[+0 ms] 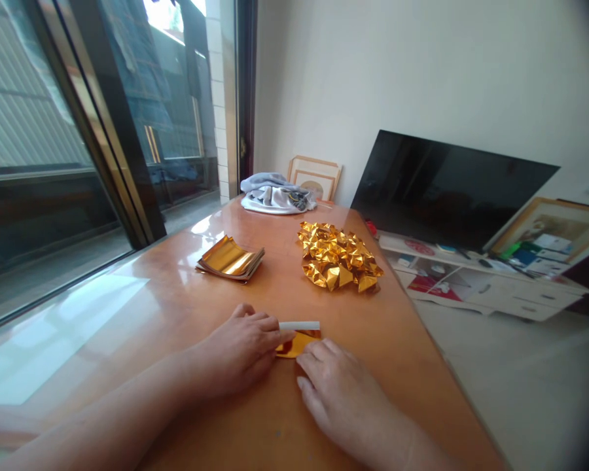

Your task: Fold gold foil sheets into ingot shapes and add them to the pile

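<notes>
On the table point(281, 278), fingers point(267, 325) partly cover gold foil point(302, 343).

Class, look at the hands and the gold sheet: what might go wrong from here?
1. The sheet could crease crookedly if the left hand or right hand slips.
2. The stack, loose and curled, might slide apart if brushed.
3. The pile sits near the table's right edge; a knock might drop pieces.
</notes>
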{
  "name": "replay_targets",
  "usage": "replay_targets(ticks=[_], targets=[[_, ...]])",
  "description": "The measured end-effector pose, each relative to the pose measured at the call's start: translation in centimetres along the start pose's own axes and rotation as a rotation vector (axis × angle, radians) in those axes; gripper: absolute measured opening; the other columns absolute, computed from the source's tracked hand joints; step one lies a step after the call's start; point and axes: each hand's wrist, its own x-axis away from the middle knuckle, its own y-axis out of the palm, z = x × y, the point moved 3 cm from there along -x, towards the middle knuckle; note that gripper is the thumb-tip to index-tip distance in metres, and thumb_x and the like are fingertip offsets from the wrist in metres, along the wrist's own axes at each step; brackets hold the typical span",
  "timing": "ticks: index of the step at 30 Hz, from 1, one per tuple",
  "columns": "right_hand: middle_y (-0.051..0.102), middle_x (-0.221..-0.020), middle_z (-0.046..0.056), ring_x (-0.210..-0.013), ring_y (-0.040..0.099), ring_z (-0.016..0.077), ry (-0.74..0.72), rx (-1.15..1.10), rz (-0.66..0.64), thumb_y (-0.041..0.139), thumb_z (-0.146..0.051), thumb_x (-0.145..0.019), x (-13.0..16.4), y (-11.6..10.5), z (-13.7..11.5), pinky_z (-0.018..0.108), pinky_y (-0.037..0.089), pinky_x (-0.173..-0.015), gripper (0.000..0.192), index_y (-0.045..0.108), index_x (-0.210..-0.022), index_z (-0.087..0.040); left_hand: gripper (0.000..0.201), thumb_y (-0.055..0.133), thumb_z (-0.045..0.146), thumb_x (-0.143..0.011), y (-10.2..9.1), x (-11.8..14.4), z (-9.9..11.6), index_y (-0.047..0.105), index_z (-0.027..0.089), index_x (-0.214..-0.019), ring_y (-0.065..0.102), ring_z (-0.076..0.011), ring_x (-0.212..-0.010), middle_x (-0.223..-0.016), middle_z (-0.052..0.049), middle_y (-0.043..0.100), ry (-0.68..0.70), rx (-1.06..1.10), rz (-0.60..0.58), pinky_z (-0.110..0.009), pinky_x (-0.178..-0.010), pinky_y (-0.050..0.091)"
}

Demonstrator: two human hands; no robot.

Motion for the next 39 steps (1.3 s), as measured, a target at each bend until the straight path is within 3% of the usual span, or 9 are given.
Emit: replay_targets(ticks=[4, 9, 18, 31, 39], targets=[[0.067, -0.110, 0.004, -0.103, 0.059, 0.0228, 0.009, 0.026, -0.005, 0.050, -0.019, -0.096, -0.3, -0.4, -0.2, 0.036, 0.048, -0.093, 0.020, 0.067, -0.106, -0.023, 0.041, 0.042, 0.015, -0.099, 0.2, -0.2, -1.2, 0.059, 0.030, -0.134, 0.064, -0.0194, -0.090, -0.099, -0.002, 0.070, -0.033, 0.141, -0.047, -0.035, -0.091, 0.036], [0.066, -0.109, 0.006, -0.101, 0.059, 0.0242, -0.018, 0.104, -0.018, 0.051, -0.019, -0.097, -0.5, 0.1, -0.4, 0.037, 0.049, -0.087, 0.020, 0.067, -0.108, -0.024, 0.037, 0.044, 0.014, -0.098, 0.3, -0.4, -1.9, 0.066, 0.032, -0.123, 0.066, -0.0185, -0.095, -0.104, 0.000, 0.073, -0.029, 0.205, -0.060, -0.034, -0.092, 0.035], [0.064, -0.110, 0.007, -0.097, 0.055, 0.0264, -0.087, 0.211, 0.041, 0.053, -0.020, -0.098, -0.6, 1.3, -0.9, 0.038, 0.047, -0.076, 0.033, 0.062, -0.127, -0.031, 0.036, 0.047, 0.013, -0.097, 0.7, -0.2, -2.6, 0.066, 0.033, -0.119, 0.067, -0.0182, -0.097, -0.107, 0.003, 0.074, -0.026, 0.240, -0.038, -0.033, -0.088, 0.032], [0.061, -0.119, 0.008, -0.108, 0.053, 0.0303, -0.110, 0.081, 0.053, 0.066, -0.037, -0.093, -1.5, 1.5, -2.2, 0.048, 0.047, -0.096, 0.038, 0.062, -0.131, -0.034, 0.039, 0.051, 0.013, -0.092, 1.2, -0.1, -2.8, 0.066, 0.033, -0.122, 0.066, -0.0191, -0.098, -0.107, 0.002, 0.074, -0.031, 0.209, -0.013, -0.034, -0.086, 0.034], [0.063, -0.111, 0.007, -0.105, 0.055, 0.0266, -0.070, 0.025, -0.025, 0.057, -0.036, -0.098, -1.3, 0.0, -1.0, 0.041, 0.048, -0.092, 0.026, 0.069, -0.122, -0.035, 0.026, 0.050, 0.013, -0.092, 1.2, -0.1, -2.6, 0.068, 0.028, -0.103, 0.066, -0.0185, -0.094, -0.099, 0.002, 0.074, -0.006, 0.211, -0.004, -0.036, -0.087, 0.033]])
